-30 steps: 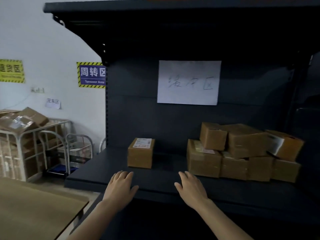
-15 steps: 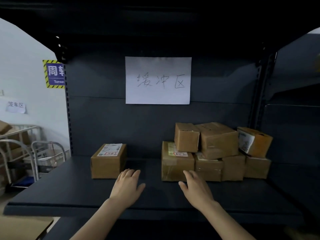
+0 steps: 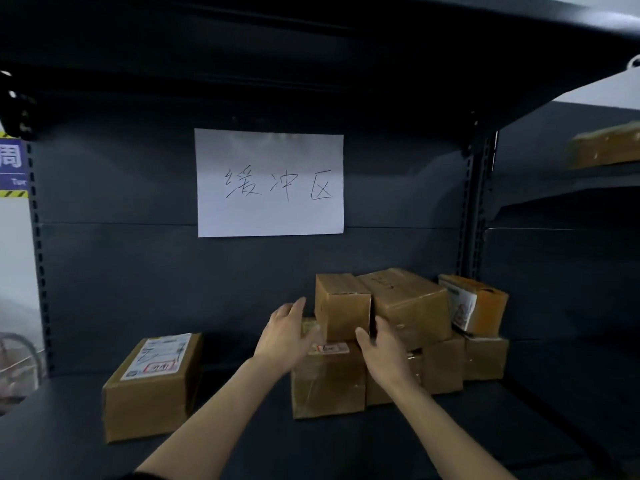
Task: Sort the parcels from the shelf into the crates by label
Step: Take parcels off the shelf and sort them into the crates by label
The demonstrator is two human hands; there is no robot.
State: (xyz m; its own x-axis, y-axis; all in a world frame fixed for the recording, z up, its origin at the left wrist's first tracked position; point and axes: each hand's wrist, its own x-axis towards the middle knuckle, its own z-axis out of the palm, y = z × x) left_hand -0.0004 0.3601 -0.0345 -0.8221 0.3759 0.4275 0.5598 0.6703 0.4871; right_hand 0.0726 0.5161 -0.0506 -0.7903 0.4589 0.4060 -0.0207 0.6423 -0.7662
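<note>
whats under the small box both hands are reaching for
The small box sits on a larger labelled parcel. Left hand and right hand cover part of that parcel's top.

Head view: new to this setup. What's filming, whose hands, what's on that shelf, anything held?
No robot here: a person wears one wide-angle camera on the head, looking forward and down, so you see their own bare arms. The left hand and right hand are both open, reaching either side of a small top box; neither grips it yet. That box sits on a stack of brown parcels on a dark metal shelf. A lone labelled parcel lies apart to the left. A handwritten paper sign hangs on the back panel. No crates are in view.
</note>
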